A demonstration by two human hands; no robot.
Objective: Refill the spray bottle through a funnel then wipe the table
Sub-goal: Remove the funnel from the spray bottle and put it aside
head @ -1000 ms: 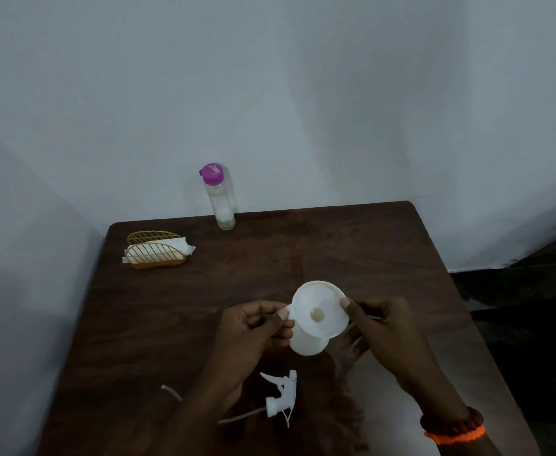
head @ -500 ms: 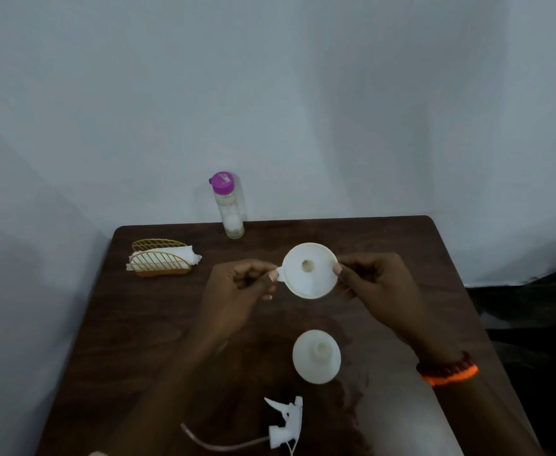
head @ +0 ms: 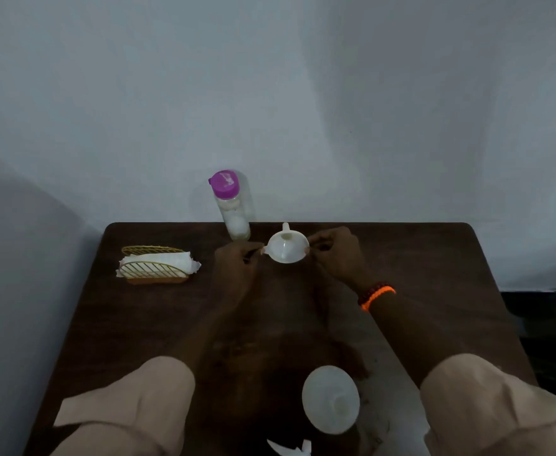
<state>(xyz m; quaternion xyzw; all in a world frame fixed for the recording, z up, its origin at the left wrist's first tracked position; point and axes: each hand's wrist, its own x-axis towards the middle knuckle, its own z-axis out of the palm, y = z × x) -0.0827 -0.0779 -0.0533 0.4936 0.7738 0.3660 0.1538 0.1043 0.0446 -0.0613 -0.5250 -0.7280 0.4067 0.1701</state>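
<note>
Both hands, left (head: 237, 263) and right (head: 335, 255), pinch the funnel (head: 287, 249) rim near the table's (head: 434, 274) far edge; we'd keep it level, lowering it squarely toward the spray bottle (head: 330, 403).

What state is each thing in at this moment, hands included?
funnel: held at its rim by both hands, above the table's far side
left hand: pinches the funnel's rim
right hand: pinches the opposite rim
spray bottle: upright, open-topped
trigger head: off, lying on table
purple-capped bottle: upright, capped
</note>
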